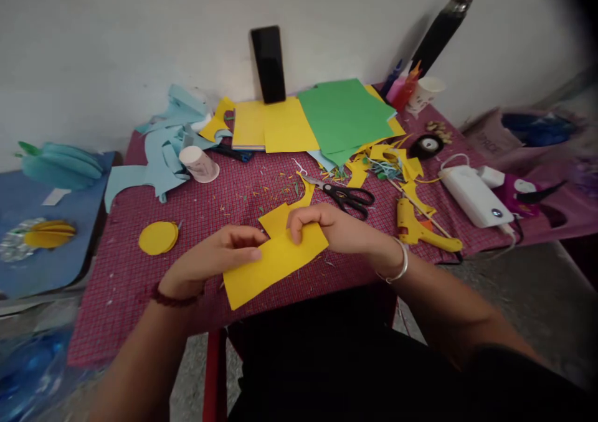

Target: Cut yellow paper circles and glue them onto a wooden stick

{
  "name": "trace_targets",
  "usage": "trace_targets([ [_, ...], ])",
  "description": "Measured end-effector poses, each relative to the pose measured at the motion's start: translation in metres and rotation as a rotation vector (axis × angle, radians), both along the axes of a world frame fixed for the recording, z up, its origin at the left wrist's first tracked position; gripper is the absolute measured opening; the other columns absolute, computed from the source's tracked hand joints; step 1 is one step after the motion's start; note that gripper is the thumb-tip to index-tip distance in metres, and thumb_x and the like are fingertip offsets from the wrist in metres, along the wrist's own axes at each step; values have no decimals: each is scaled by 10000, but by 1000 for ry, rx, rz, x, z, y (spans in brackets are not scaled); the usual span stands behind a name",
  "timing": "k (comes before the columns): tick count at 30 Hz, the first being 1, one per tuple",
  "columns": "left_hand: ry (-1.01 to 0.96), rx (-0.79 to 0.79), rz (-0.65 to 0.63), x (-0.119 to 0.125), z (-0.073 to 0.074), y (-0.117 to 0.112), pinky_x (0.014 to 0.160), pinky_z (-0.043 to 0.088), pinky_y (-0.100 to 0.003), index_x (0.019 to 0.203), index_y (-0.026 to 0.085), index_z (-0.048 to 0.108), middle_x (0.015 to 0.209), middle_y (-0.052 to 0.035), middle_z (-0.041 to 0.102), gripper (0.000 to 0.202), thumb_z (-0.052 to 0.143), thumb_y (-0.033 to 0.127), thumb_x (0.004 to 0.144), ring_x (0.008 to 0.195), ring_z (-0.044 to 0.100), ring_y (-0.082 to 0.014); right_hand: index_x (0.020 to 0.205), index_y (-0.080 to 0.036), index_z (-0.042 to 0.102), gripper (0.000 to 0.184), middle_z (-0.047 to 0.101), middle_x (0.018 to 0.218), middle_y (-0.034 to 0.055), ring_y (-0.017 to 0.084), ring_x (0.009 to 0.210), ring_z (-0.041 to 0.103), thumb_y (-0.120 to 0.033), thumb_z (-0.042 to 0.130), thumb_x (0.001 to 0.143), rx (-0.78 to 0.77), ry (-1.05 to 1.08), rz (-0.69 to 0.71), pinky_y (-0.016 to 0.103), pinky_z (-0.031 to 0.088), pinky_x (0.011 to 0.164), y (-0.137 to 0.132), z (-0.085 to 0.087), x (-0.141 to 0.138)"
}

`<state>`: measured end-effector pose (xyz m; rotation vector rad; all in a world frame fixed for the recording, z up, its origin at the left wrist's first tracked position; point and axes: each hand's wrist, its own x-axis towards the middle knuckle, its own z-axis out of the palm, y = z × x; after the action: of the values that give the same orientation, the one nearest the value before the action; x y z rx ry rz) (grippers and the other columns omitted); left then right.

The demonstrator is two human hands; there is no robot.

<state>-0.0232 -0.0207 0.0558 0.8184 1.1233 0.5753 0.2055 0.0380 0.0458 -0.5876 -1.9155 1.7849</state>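
A rectangular sheet of yellow paper [268, 272] is held tilted above the near part of the table. My left hand [217, 254] grips its left side, thumb on the near face and fingers behind. My right hand [327, 226] pinches the upper right part with bent fingers. Just beyond the sheet, another yellow paper piece [275, 218] shows, partly covered; whether it is joined to the sheet I cannot tell. Black-handled scissors [343, 195] lie past my right hand. To the left of my left hand rests a stack of yellow paper circles [157, 238].
Green sheets [348, 117] and yellow sheets [287, 126] lie at the back, below a phone [268, 64] leaning on the wall. Blue scraps [161, 151] and a paper cup [200, 164] are left. A yellow glue gun [423, 229] and white power bank [474, 195] lie right.
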Motion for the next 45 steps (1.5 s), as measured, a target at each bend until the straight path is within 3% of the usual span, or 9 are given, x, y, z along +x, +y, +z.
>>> trace_targets([
  [4, 109, 128, -148, 23, -5, 3, 402, 290, -162, 715, 131, 699, 560, 5, 583, 69, 705, 179, 665, 430, 465, -76, 792, -166, 649, 188, 600, 767, -15, 121, 717, 546, -90, 478, 779, 321, -73, 19, 268, 406, 698, -7, 18, 0],
  [9, 111, 215, 112, 40, -22, -11, 420, 369, -188, 814, 154, 701, 637, -24, 649, 155, 676, 258, 702, 453, 536, -109, 1303, -208, 479, 465, 646, 1021, 19, 127, 834, 598, -152, 449, 842, 194, 6, -97, 270, 438, 742, -10, 27, 16],
  [15, -61, 246, 427, 33, -23, -34, 426, 409, -197, 681, 152, 685, 612, -31, 656, 132, 739, 250, 612, 462, 567, -122, 1097, -132, 617, 275, 657, 980, 85, 195, 889, 592, -175, 463, 873, 562, -399, -528, 355, 429, 830, 29, -15, 60],
  [21, -71, 204, 486, 30, -34, -50, 430, 436, -194, 723, 168, 676, 683, -13, 674, 206, 784, 239, 563, 474, 566, -112, 1142, -116, 591, 304, 589, 1098, 165, 254, 959, 558, -124, 431, 884, 819, -1001, -509, 367, 418, 839, 25, -48, 78],
  [29, 210, 211, 616, 43, -29, -45, 449, 446, -166, 988, 239, 661, 772, 25, 683, 412, 789, 355, 614, 521, 563, -102, 1162, -126, 566, 354, 602, 1049, 168, 268, 916, 564, -166, 520, 813, 771, -1043, -482, 333, 411, 720, 38, -49, 85],
  [33, 228, 183, 541, 40, -32, -55, 425, 438, -188, 818, 205, 717, 820, -8, 695, 352, 824, 384, 534, 515, 570, -121, 1133, -141, 569, 356, 636, 981, 125, 217, 830, 582, -189, 552, 781, 740, -989, -434, 294, 393, 687, 44, -34, 96],
  [36, 149, 123, 449, 38, -38, -65, 443, 464, -227, 747, 194, 731, 1035, -37, 683, 266, 778, 409, 598, 562, 602, -146, 1087, -162, 579, 332, 646, 928, 71, 178, 778, 575, -204, 579, 758, 634, -832, -438, 271, 384, 665, 39, -26, 107],
  [40, 133, 24, 413, 40, -43, -71, 566, 523, -261, 828, 195, 747, 1182, -67, 645, 283, 785, 377, 615, 786, 662, -236, 1068, -166, 565, 311, 615, 842, 18, 136, 709, 547, -223, 602, 765, 134, -377, -396, 254, 395, 633, 19, -26, 110],
  [45, -143, 18, 605, 45, -47, -58, 724, 528, -296, 843, 168, 733, 977, -85, 712, 340, 833, 339, 566, 839, 666, -241, 1308, -230, 457, 670, 561, 1009, 23, 130, 858, 528, -393, 749, 728, -397, 55, -161, 239, 420, 740, -25, -29, 103],
])
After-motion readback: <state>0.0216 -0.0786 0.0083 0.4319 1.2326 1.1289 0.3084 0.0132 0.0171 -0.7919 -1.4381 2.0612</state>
